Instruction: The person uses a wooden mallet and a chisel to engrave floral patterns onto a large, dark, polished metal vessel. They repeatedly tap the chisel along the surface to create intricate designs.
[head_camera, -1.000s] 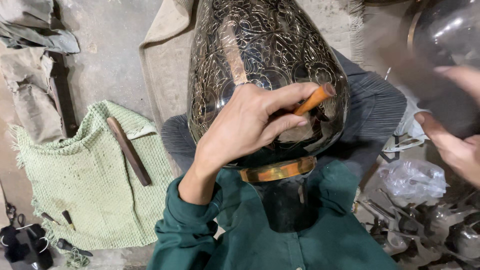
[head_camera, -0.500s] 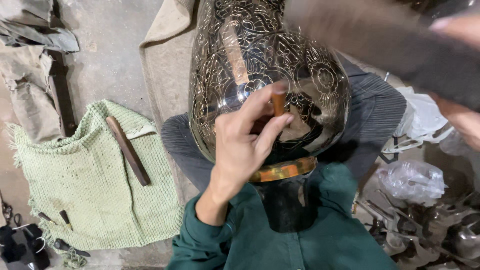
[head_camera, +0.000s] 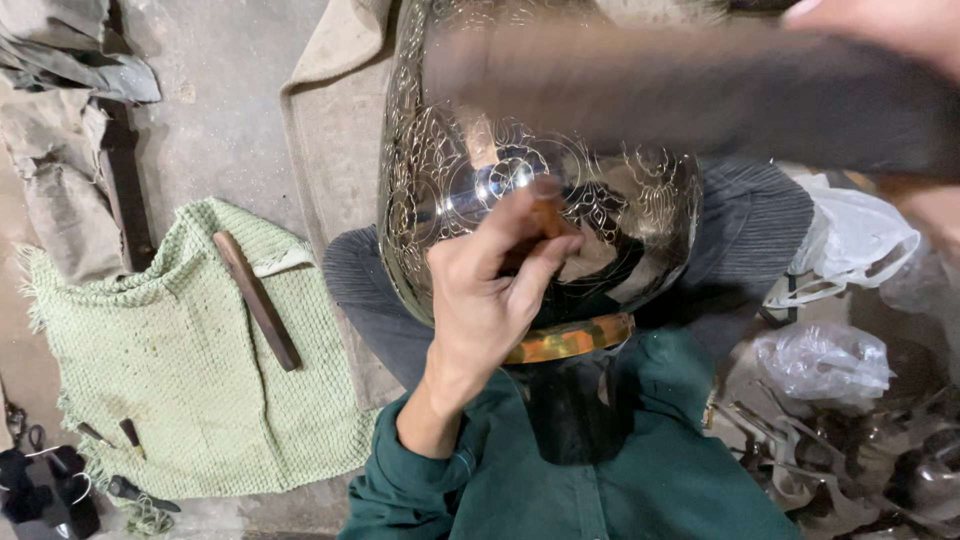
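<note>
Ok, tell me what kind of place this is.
Likely a metal-engraving workshop at floor level: a large engraved metal vessel rests on the person's lap, small tools lie on a green cloth, and metal pieces pile at right.

Bare concrete floor (head_camera: 230, 130), dusty. Green woven cloth (head_camera: 180, 380) spread flat at left, bearing a long brown stick (head_camera: 256, 299) and two small tools (head_camera: 110, 435). Crumpled grey rags (head_camera: 60, 120) at upper left. Beige cloth (head_camera: 335, 150) beside centre. Plastic bags (head_camera: 830, 300) and metal clutter (head_camera: 850, 460) at right.
</note>
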